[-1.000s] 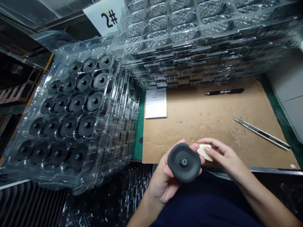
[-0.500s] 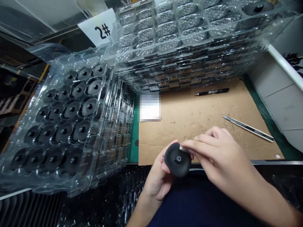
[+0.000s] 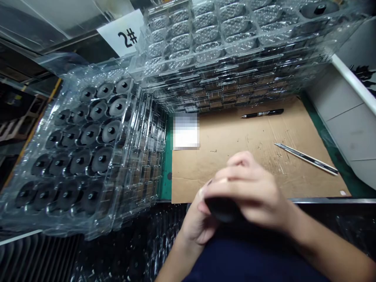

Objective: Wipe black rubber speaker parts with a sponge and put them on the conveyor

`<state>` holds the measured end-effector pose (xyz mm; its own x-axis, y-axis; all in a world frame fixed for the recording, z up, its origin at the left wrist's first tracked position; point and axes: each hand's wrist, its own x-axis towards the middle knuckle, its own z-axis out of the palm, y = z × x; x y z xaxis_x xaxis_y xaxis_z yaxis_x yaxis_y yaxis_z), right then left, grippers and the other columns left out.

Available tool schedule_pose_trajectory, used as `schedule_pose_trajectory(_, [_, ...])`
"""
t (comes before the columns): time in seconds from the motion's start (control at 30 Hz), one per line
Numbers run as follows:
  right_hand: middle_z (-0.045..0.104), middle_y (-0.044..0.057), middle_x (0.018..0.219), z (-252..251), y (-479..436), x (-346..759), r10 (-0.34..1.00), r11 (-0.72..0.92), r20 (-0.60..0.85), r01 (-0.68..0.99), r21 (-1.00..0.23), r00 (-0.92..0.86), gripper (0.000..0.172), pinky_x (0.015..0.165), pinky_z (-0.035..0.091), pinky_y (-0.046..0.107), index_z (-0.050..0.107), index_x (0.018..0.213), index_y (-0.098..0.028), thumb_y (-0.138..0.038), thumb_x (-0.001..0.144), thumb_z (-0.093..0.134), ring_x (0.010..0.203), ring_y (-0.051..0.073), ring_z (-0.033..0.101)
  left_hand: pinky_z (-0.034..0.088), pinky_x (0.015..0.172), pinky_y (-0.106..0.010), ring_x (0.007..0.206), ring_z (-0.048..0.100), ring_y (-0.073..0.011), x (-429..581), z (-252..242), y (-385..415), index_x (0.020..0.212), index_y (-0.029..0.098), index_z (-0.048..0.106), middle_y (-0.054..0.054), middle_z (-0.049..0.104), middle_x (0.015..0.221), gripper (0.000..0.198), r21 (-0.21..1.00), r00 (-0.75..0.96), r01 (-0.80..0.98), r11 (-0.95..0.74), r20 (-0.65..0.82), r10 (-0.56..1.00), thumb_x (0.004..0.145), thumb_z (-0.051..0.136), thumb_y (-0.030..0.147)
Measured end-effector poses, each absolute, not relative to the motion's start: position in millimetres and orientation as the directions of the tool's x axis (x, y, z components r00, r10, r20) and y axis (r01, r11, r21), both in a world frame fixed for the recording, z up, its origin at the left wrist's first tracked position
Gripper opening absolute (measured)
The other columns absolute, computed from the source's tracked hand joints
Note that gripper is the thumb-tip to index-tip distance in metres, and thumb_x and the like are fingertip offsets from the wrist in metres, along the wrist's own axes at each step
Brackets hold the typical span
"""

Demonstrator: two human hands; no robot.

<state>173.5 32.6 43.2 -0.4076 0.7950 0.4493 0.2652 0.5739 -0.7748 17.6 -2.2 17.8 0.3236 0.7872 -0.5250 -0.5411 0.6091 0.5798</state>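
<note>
"Cardboard [image 3: 223, 160] lies on the table [image 3: 165, 188]. Where's the black part [image 3: 223, 210]?"

"Gripped in the left hand [image 3: 199, 225], near the cardboard's front edge. The right hand [image 3: 258, 192] curls over it, hold hidden; steady support seems wise."

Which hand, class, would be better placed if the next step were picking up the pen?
Probably the right hand: it is nearer the pen, while the left hand supports the black part from the left. Whether the right hand holds something is hidden.
</note>
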Motion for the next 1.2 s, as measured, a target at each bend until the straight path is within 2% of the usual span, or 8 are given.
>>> schedule_pose_trajectory(0.13, [0.069, -0.002, 0.09, 5, 36, 191, 0.984, 0.144, 0.082, 0.443, -0.885, -0.155, 0.019, 0.07, 0.043, 0.028, 0.068, 0.098, -0.028, -0.023, 0.087, 0.053, 0.079, 0.014, 0.054, 0.037, 0.102, -0.043, 0.111, 0.057, -0.0311, 9, 11, -6, 0.123, 0.025, 0.053, -0.011, 0.054, 0.13, 0.075, 0.483, 0.418, -0.637, 0.601, -0.439, 0.796, 0.056, 0.077, 0.049])
schedule_pose_trajectory(0.3, [0.065, 0.002, 0.08, -60, 9, 196, 0.961, -0.151, -0.244, 0.499, -0.853, -0.126, 0.024, 0.059, 0.044, 0.028, 0.068, 0.1, -0.024, -0.034, 0.087, 0.05, 0.067, 0.014, 0.057, 0.033, 0.104, -0.042, 0.112, 0.057, -0.0292, 2, 4, -4, 0.119, 0.027, 0.056, -0.01, 0.057, 0.128, 0.066, 0.457, 0.409, -0.68, 0.574, -0.413, 0.814, 0.059, 0.076, 0.045])
schedule_pose_trajectory(0.5, [0.063, 0.003, 0.09, -28, 11, 190, 0.987, -0.129, -0.161, 0.483, -0.866, -0.025, 0.023, 0.059, 0.045, 0.026, 0.065, 0.104, -0.024, -0.031, 0.088, 0.05, 0.073, 0.014, 0.058, 0.041, 0.099, -0.041, 0.107, 0.06, -0.0283, 7, 2, 0, 0.115, 0.027, 0.059, -0.005, 0.062, 0.121, 0.06, 0.457, 0.368, -0.683, 0.569, -0.458, 0.809, 0.059, 0.077, 0.04])
schedule_pose_trajectory(0.6, [0.061, 0.004, 0.101, 19, 16, 174, 0.992, 0.122, 0.112, 0.448, -0.885, -0.05, 0.027, 0.066, 0.047, 0.024, 0.061, 0.112, -0.025, -0.021, 0.086, 0.053, 0.082, 0.013, 0.057, 0.044, 0.096, -0.036, 0.11, 0.058, -0.0254, 9, 3, 1, 0.116, 0.028, 0.059, -0.004, 0.062, 0.12, 0.06, 0.486, 0.301, -0.678, 0.551, -0.501, 0.812, 0.06, 0.078, 0.037])
schedule_pose_trajectory(0.7, [0.061, 0.006, 0.097, 46, 16, 155, 0.909, 0.386, 0.288, 0.347, -0.855, -0.3, 0.032, 0.079, 0.049, 0.026, 0.057, 0.117, -0.018, -0.012, 0.087, 0.048, 0.087, 0.013, 0.057, 0.043, 0.098, -0.032, 0.112, 0.056, -0.0217, 6, 3, 1, 0.115, 0.026, 0.06, -0.004, 0.063, 0.117, 0.052, 0.5, 0.259, -0.662, 0.558, -0.545, 0.797, 0.066, 0.076, 0.035])
schedule_pose_trajectory(0.83, [0.061, 0.002, 0.088, 51, 23, 143, 0.835, 0.304, 0.093, 0.314, -0.899, -0.542, 0.023, 0.074, 0.049, 0.023, 0.061, 0.102, -0.02, -0.011, 0.088, 0.045, 0.08, 0.011, 0.057, 0.045, 0.096, -0.034, 0.107, 0.059, -0.0242, 2, 4, 1, 0.114, 0.026, 0.06, -0.004, 0.064, 0.115, 0.056, 0.561, 0.183, -0.648, 0.515, -0.542, 0.821, 0.061, 0.079, 0.032])
schedule_pose_trajectory(1.03, [0.062, 0.006, 0.096, 45, 23, 145, 0.838, 0.484, 0.344, 0.284, -0.828, -0.424, 0.031, 0.082, 0.047, 0.025, 0.056, 0.116, -0.013, -0.008, 0.087, 0.047, 0.088, 0.013, 0.056, 0.043, 0.098, -0.036, 0.105, 0.06, -0.0238, 7, 12, 2, 0.114, 0.026, 0.06, -0.004, 0.064, 0.113, 0.052, 0.533, 0.218, -0.636, 0.558, -0.57, 0.792, 0.065, 0.077, 0.031])
schedule_pose_trajectory(1.2, [0.059, 0.002, 0.084, 41, 11, 167, 0.888, 0.362, 0.161, 0.439, -0.822, -0.431, 0.027, 0.068, 0.046, 0.02, 0.06, 0.108, -0.017, -0.008, 0.086, 0.048, 0.074, 0.008, 0.055, 0.046, 0.094, -0.032, 0.105, 0.06, -0.0248, 3, 6, 4, 0.11, 0.027, 0.063, -0.004, 0.065, 0.113, 0.068, 0.573, 0.219, -0.638, 0.515, -0.506, 0.834, 0.047, 0.085, 0.038])
